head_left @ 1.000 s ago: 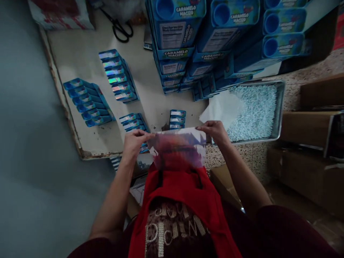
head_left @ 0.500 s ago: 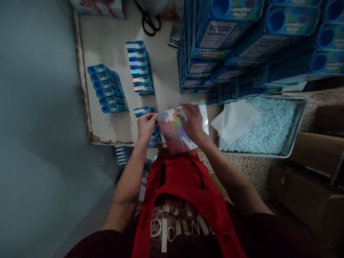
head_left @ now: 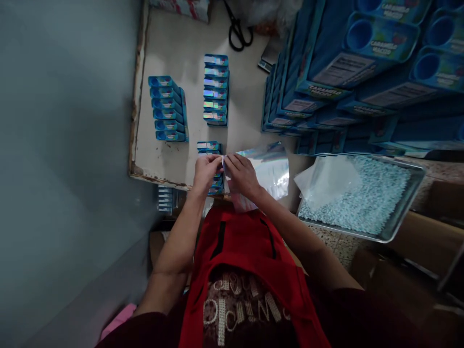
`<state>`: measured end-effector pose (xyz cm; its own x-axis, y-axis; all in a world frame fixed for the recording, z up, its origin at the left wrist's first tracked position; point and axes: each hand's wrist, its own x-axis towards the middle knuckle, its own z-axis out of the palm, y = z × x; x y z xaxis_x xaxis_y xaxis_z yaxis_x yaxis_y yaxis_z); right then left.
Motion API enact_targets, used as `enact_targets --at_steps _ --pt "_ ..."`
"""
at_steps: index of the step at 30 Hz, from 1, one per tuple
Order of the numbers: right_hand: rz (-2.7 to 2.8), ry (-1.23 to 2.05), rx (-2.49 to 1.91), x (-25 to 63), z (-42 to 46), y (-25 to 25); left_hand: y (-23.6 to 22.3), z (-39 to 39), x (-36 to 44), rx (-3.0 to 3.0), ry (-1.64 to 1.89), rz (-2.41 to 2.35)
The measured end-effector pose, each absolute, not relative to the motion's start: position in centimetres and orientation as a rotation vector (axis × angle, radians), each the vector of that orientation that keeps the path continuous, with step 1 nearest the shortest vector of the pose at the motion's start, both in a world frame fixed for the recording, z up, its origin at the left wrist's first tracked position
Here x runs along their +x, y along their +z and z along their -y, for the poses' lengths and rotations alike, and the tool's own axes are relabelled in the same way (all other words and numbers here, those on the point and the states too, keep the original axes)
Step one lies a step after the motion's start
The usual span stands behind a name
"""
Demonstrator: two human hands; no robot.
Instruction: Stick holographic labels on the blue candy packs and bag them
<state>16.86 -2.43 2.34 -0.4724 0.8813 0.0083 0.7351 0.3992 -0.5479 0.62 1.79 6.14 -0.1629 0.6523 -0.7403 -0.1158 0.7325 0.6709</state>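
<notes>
I see both hands left of the tray [head_left: 401, 211], and I use that tray to tell where all else is. The sheet [head_left: 270, 169], thin and shiny, is just left of the tray, close to the edge of the table [head_left: 177, 159]. I can't tell if it is one flat layer or a bag.

The left hand [head_left: 206, 174] is farther left of the tray than the sheet. Its thumb and pointing finger are pinching the sheet's left edge. The right hand [head_left: 244, 176] is nearer the tray and lies over the sheet. Its fingers are pressed together, and their tips come very near the left hand's tips. I can't see its thumb well, so I can't tell if it pinches too.

Inside the tray I see lots of tiny pale blue bits [head_left: 377, 203], with thin white pieces [head_left: 331, 176] on its left part. The tall stack [head_left: 342, 72] of blue boxes is just past the tray. Well left of the tray are the near row [head_left: 209, 145], the middle row [head_left: 215, 89] and the far-left row [head_left: 168, 108], all blue packs. The black scissors [head_left: 239, 36] lie past the tray, off to the left.
</notes>
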Motion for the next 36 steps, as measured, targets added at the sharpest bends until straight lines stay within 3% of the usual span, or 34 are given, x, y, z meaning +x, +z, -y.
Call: enact_targets --at_steps 17,24,27,31,36 --pt "2.518 0.509 -1.552 13.3 -3.2 5.6 5.8 -5.1 -3.4 0.524 0.733 -1.537" --pt "2.211 0.625 -1.673 12.4 -2.3 9.0 4.3 -6.4 -5.1 0.598 0.711 -1.599" --pt "2.028 0.842 -1.546 11.5 -3.2 13.3 4.1 -6.6 -5.2 0.799 0.733 -1.740" --pt "1.613 1.388 -1.466 8.0 -7.8 18.2 3.7 -7.9 -6.1 0.730 0.951 -1.783" --pt "1.159 1.597 -1.476 1.2 -16.7 14.9 4.3 -12.0 -11.5 0.126 1.243 -1.299"
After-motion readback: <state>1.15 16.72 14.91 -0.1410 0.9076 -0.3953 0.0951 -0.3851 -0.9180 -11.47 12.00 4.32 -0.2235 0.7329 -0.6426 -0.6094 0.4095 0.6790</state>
